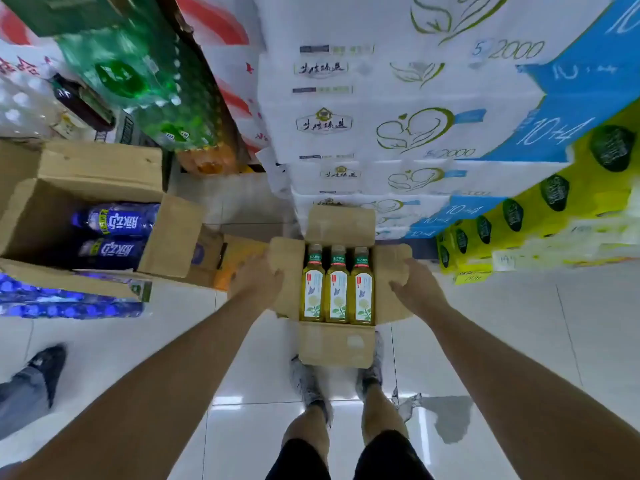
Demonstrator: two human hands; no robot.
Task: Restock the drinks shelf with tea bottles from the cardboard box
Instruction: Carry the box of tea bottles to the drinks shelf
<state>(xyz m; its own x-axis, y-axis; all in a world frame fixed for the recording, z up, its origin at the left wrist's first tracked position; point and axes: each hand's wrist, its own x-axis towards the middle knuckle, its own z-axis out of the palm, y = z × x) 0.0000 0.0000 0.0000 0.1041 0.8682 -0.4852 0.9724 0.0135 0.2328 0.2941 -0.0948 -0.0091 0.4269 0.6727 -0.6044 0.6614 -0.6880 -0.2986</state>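
Left hand [258,282] and right hand [415,289] gripped the cardboard box [336,344] by its side flaps, fingers [398,285] curled over the edges. Three tea bottles [336,285] lay loose inside. Risk: a flap folds, the box tips, the bottles slide out. Bottle labels were unreadable; paper packs [433,133] read "10+4" and "2000".

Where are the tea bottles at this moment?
In the head view, the tea bottles lie side by side in the open cardboard box at centre, between the left hand and the right hand, which hold its side flaps.
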